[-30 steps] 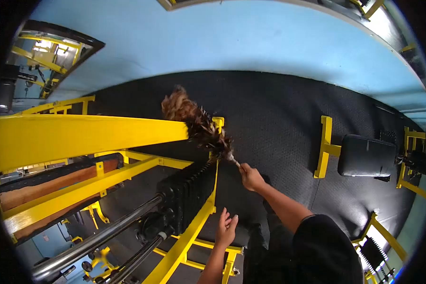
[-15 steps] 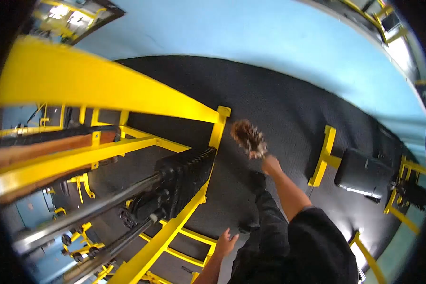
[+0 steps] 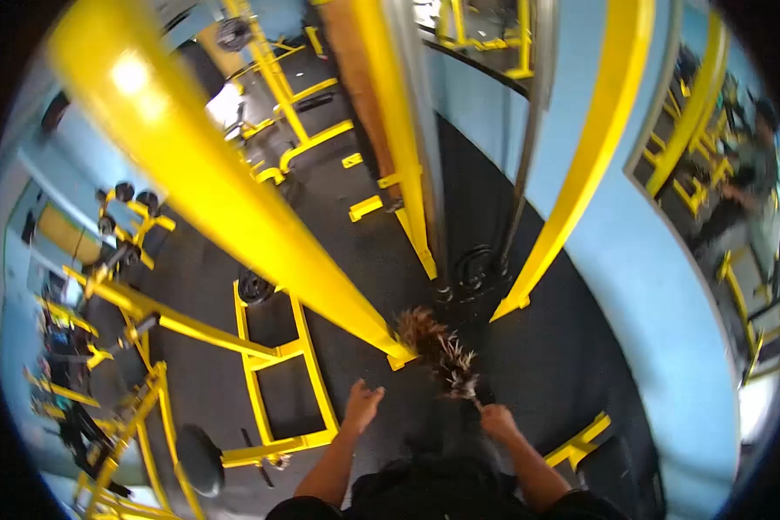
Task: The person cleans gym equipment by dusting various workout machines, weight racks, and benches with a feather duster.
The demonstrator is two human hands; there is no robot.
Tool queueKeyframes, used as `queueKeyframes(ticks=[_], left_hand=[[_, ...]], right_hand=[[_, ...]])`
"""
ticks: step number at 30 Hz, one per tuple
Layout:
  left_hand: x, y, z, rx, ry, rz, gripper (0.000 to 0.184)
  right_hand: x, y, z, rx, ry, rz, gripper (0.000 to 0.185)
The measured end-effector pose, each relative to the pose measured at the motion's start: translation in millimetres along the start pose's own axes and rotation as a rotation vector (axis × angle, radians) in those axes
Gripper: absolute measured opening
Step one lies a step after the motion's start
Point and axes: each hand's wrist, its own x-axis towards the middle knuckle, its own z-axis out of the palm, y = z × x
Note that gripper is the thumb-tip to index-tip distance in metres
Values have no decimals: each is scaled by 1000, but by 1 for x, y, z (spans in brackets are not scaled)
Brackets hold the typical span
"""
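Observation:
A brown feather duster (image 3: 446, 354) is held by its handle in my right hand (image 3: 498, 422), with the fingers closed round it. Its feathers are at the foot of a thick yellow post (image 3: 260, 230), and part of the feathers seems to touch the post's base. My left hand (image 3: 363, 406) is off to the left, holding nothing, its fingers loosely apart above the dark floor. That hand is nearest to the lower end of the yellow post.
Another yellow upright (image 3: 585, 182) stands to the right, by the light blue wall (image 3: 602, 251). A yellow floor frame (image 3: 321, 394) with a round black pad (image 3: 199, 459) lies left. A wall mirror (image 3: 711, 173) shows a person and equipment. More gym machines stand at far left.
My view has swung round to the left and the machine's posts now stand ahead. The duster has come to the base of the yellow post, still in my right hand.

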Motion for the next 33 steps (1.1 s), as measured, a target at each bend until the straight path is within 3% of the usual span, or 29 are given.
queueKeyframes(ticks=[1, 5, 7, 8, 9, 10, 13, 14, 16, 18, 20, 21, 23, 25, 26, 27, 30, 32, 33], left_hand=[[4, -16, -9, -61, 62, 30, 77], [-44, 13, -50, -261, 147, 19, 77], [-45, -3, -57, -271, 99, 126, 76], [-49, -2, -68, -268, 118, 155, 76], [-64, 2, -79, -283, 100, 147, 76], [-76, 7, -88, -302, 78, 135, 75], [-81, 14, -104, -360, 103, 259, 74], [-73, 12, -105, -507, 59, 309, 75], [-80, 45, -109, -547, 23, 365, 75], [-108, 95, -124, -517, -39, 355, 76], [-111, 117, -132, -485, -55, 447, 75], [-116, 134, -141, -436, -76, 499, 73], [-117, 167, -159, -368, -61, 579, 72], [-94, 191, -159, -496, -23, 992, 71], [-82, 201, -154, -526, 60, 982, 69], [-87, 218, -161, -570, 1, 979, 68], [-96, 232, -169, -563, 29, 1030, 68], [-99, 223, -166, -644, 2, 1020, 69], [-93, 215, -168, -569, 6, 1008, 68]], right_hand=[[8, -10, 23, 20, -30, 61, 28], [69, -37, 117, -672, -230, -271, 19], [100, -86, 111, -808, -544, -180, 21], [79, -119, 85, -435, -344, 43, 22], [55, -158, 54, 176, -62, 181, 22], [30, -200, 21, 602, 219, 168, 23], [-2, -224, -13, 712, 464, -82, 24], [-10, -231, -18, 660, 577, -170, 24], [12, -186, 19, 536, 550, -178, 24], [-7, -186, 23, 582, 322, 57, 24], [-10, -173, 26, 603, 183, 134, 23], [-10, -192, 3, 585, 218, 97, 23], [-25, -236, -42, 546, 577, -264, 26], [-51, -303, -126, 627, 667, -376, 25], [-56, -334, -162, 627, 799, -475, 28], [-59, -356, -183, 625, 923, -579, 33], [-49, -367, -208, 739, 870, -580, 32], [-42, -342, -179, 485, 928, -538, 28], [-35, -318, -156, 199, 999, -567, 25]])
